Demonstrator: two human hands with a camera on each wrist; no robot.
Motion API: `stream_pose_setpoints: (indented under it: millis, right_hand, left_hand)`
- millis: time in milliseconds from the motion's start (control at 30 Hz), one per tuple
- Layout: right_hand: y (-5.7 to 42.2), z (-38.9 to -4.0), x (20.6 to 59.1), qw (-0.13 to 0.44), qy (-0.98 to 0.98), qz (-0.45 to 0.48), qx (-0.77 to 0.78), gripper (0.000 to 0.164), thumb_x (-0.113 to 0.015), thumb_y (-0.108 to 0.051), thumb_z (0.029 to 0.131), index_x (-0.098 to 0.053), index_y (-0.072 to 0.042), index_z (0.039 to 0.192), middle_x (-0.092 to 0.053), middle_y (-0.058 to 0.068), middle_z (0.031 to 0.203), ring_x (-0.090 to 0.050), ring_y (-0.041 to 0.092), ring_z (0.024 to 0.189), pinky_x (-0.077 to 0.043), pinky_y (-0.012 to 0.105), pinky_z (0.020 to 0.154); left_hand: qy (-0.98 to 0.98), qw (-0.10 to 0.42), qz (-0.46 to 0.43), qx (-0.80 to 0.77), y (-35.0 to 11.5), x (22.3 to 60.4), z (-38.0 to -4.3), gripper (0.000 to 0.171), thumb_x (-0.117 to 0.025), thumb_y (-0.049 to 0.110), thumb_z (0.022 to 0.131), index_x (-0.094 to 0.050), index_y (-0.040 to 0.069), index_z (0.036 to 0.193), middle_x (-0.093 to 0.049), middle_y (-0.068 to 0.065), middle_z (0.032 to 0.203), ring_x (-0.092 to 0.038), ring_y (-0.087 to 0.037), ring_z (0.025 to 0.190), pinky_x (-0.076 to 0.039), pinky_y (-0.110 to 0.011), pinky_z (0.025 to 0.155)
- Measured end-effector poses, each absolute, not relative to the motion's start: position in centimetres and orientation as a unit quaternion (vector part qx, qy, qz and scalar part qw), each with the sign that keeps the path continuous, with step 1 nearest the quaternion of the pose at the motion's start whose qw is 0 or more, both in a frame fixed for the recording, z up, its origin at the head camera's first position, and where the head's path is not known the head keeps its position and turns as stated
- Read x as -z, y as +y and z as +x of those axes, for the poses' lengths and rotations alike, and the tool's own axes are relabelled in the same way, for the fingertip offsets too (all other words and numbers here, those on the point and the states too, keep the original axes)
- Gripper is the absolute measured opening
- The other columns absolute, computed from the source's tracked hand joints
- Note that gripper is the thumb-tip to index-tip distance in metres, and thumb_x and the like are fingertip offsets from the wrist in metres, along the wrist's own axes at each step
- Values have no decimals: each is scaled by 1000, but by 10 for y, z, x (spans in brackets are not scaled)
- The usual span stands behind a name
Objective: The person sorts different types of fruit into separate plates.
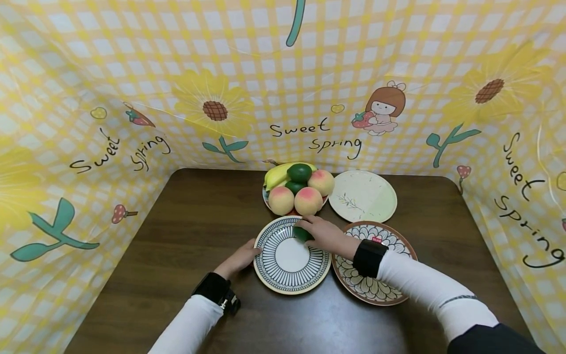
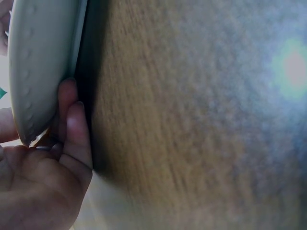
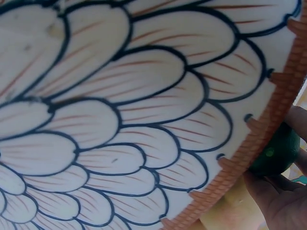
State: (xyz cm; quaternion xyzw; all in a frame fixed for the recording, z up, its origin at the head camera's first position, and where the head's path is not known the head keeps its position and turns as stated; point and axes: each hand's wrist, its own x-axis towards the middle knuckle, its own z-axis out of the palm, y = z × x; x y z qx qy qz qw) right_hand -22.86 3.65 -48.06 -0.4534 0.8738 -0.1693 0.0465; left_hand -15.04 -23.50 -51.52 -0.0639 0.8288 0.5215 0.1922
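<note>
In the head view my left hand [image 1: 240,257] pinches the left rim of a white plate [image 1: 293,258] with blue-black radiating stripes. The left wrist view shows fingers [image 2: 76,129] of that hand under the pale underside of the plate [image 2: 45,62]. Over the plate's upper right part, my right hand [image 1: 325,233] grips a dark green avocado [image 1: 301,234]. The same avocado [image 3: 277,152] shows between thumb and fingers at the right of the right wrist view, partly behind the rim of a brown-edged flower-patterned plate [image 3: 158,100].
Behind the striped plate, a bowl [image 1: 266,197] holds bananas [image 1: 277,175], several peaches [image 1: 308,201] and more avocados [image 1: 299,172]. A pale green plate [image 1: 363,196] lies at the back right. Under my right forearm is the flower-patterned plate [image 1: 376,294]. A checked cloth [image 1: 309,64] encloses the brown table [image 1: 212,206].
</note>
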Motion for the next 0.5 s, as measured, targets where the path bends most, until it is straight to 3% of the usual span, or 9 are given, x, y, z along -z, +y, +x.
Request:
stream_pose_setpoints:
  millis: [167, 267, 367, 500]
  right_hand:
    - [36, -230, 483, 55, 883, -434, 171, 59, -80, -19, 89, -56, -6, 141, -58, 21, 133, -64, 32, 114, -55, 44, 92]
    - [35, -231, 484, 61, 886, -426, 172, 60, -80, -20, 89, -54, -6, 142, -58, 21, 134, -63, 32, 116, -55, 44, 93]
    - [34, -232, 486, 65, 888, -422, 173, 63, -81, -21, 89, -52, -4, 142, -58, 20, 134, -62, 31, 117, -55, 44, 95]
    - [34, -232, 488, 68, 888, -423, 169, 67, -81, -22, 89, -49, -2, 144, -56, 20, 137, -61, 32, 120, -54, 45, 97]
  left_hand:
    - [831, 195, -70, -516, -233, 514, -150, 47, -40, 8, 104, -38, -15, 145, -52, -29, 135, -52, -34, 123, -38, -37, 110]
    - [831, 198, -77, -514, -233, 513, -151, 47, -39, 9, 104, -38, -13, 146, -51, -29, 140, -47, -37, 132, -31, -47, 119]
    - [833, 200, -82, -509, -233, 512, -151, 45, -39, 10, 105, -40, -11, 144, -54, -26, 135, -50, -34, 128, -34, -45, 116]
    - [835, 199, -87, -505, -233, 512, -150, 41, -40, 11, 105, -44, -9, 140, -59, -21, 124, -56, -27, 115, -39, -32, 104]
